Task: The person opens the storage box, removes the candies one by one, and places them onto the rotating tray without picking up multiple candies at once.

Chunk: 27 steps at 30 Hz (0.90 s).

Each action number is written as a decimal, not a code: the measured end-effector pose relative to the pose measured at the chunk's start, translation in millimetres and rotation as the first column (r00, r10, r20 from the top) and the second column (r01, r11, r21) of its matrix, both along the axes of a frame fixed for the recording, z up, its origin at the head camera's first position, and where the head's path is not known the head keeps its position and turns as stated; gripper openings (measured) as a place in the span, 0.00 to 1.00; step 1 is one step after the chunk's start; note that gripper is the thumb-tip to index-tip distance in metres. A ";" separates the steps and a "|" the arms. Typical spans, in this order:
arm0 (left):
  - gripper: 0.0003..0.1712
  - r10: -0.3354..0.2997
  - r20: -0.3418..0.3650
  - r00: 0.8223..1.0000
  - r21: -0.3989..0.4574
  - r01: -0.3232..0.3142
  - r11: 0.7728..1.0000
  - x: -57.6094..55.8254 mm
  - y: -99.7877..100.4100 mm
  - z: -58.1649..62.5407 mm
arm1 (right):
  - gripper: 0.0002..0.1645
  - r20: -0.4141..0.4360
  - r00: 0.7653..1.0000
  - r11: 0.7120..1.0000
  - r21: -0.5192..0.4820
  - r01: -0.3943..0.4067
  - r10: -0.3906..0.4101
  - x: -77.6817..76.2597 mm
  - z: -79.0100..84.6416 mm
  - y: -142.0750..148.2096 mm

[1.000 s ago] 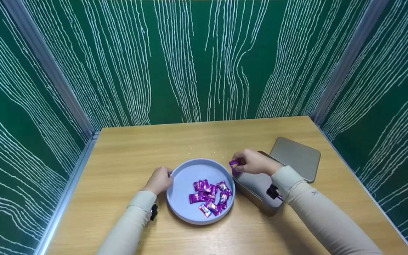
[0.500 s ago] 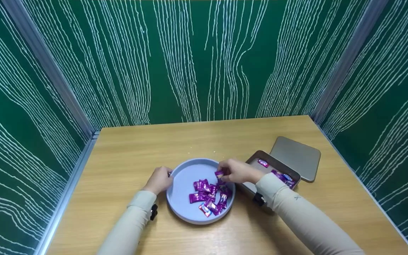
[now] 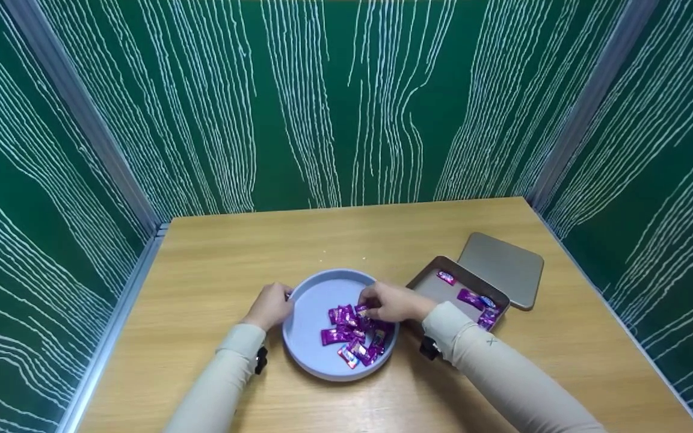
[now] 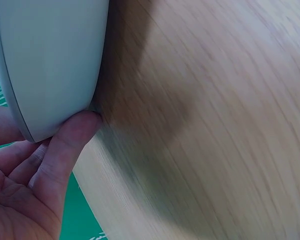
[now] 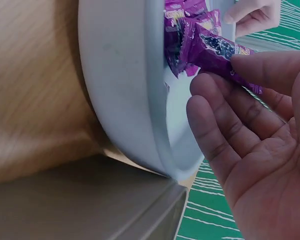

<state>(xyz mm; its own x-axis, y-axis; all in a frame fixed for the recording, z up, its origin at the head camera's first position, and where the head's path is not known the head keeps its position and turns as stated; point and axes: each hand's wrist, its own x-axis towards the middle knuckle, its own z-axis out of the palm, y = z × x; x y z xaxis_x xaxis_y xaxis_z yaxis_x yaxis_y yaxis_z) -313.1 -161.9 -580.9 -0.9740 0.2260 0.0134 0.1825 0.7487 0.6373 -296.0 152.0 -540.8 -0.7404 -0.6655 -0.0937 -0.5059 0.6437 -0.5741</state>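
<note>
In the head view your right hand point(image 3: 391, 302) is over the bowl point(image 3: 309, 346) and hides part of the heaped sweets point(image 3: 346, 331); the right wrist view shows thumb and fingers pinching one purple sweet point(image 5: 217, 48) there. The left wrist view shows your left hand point(image 4: 37, 180) gripping the bowl's edge, thumb on its outer wall. Only the head view shows sweets in the open tin point(image 3: 434, 290), lid point(image 3: 501, 270) beside it. The table point(image 3: 232, 252) is wood-grained; green, white-streaked walls point(image 3: 340, 120) surround it.

Green walls point(image 3: 346, 138), wavy white lines point(image 3: 306, 78); grey corner posts point(image 3: 79, 108); wood-grain table point(image 3: 220, 252), pale sheen point(image 3: 346, 418) on near side.
</note>
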 end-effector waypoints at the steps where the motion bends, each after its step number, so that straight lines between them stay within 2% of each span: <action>1: 0.13 0.002 0.002 1.000 0.001 -0.002 1.000 0.1 -0.1 0.1 | 0.07 0.007 1.000 1.000 0.003 -0.001 0.001 0.3 -0.9 -0.9; 8: 0.14 0.010 0.008 1.000 0.003 -0.010 1.000 0.1 0.3 0.4 | 0.04 0.002 0.999 0.999 0.035 -0.033 0.033 1.4 -5.4 -6.9; 13: 0.14 0.006 0.018 1.000 0.005 -0.006 1.000 0.5 0.5 -0.1 | 0.04 -0.018 0.999 0.999 0.020 -0.048 0.048 1.7 -8.5 -10.4; 21: 0.15 0.006 0.032 0.999 0.003 -0.006 1.000 -0.7 0.3 -1.8 | 0.10 0.045 0.998 0.999 -0.002 0.034 -0.033 1.8 -6.5 -6.7; 27: 0.16 0.015 0.040 0.999 0.017 -0.016 1.000 -0.2 -0.3 -1.6 | 0.15 0.052 0.998 0.998 -0.041 0.037 -0.035 -3.0 4.4 11.5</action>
<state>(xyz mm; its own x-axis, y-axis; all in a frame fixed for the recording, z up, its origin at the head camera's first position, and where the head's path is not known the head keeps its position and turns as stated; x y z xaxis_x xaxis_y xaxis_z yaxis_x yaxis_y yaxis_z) -313.3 -162.2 -582.5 -0.9772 0.2112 -0.0222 0.1451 0.7400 0.6567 -299.0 163.5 -536.5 -0.7589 -0.6428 -0.1047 -0.4521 0.6357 -0.6257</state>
